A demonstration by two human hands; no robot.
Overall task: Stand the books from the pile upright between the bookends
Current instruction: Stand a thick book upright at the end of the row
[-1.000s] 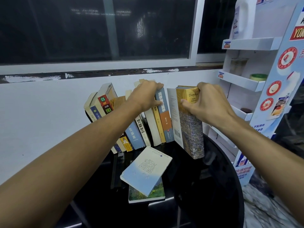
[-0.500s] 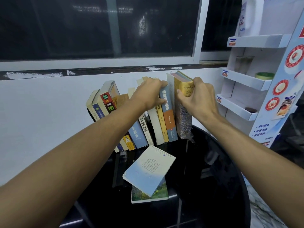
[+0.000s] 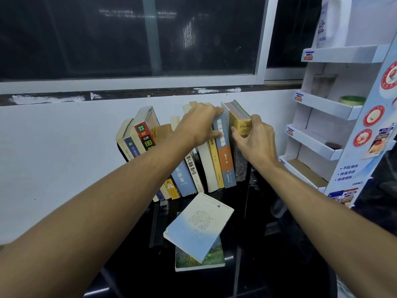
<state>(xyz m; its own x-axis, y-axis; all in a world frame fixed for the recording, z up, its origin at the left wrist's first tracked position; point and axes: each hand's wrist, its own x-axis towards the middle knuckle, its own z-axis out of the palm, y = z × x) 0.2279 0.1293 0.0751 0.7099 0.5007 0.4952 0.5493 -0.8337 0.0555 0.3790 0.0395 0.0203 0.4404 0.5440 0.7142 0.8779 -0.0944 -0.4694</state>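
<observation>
Several books stand in a row (image 3: 184, 168) against the white wall, most leaning left. My left hand (image 3: 198, 127) lies on the tops of the middle ones, fingers over the blue-and-orange spine (image 3: 224, 160). My right hand (image 3: 253, 140) grips the thick yellow book (image 3: 239, 123) at the row's right end, standing upright against its neighbour. On the black table (image 3: 279, 265) in front lies a pile of two: a pale blue book (image 3: 198, 226) askew on a green-covered one (image 3: 212, 258). The black bookends are hard to make out.
A white cardboard display rack (image 3: 326, 108) with tiered shelves stands right of the row, close to my right hand. A dark window (image 3: 129, 35) runs above the wall. The round table's edge curves at the lower right.
My right hand has carried the yellow book back and left, from apart and tilted into the right end of the row. My left hand stayed on the book tops.
</observation>
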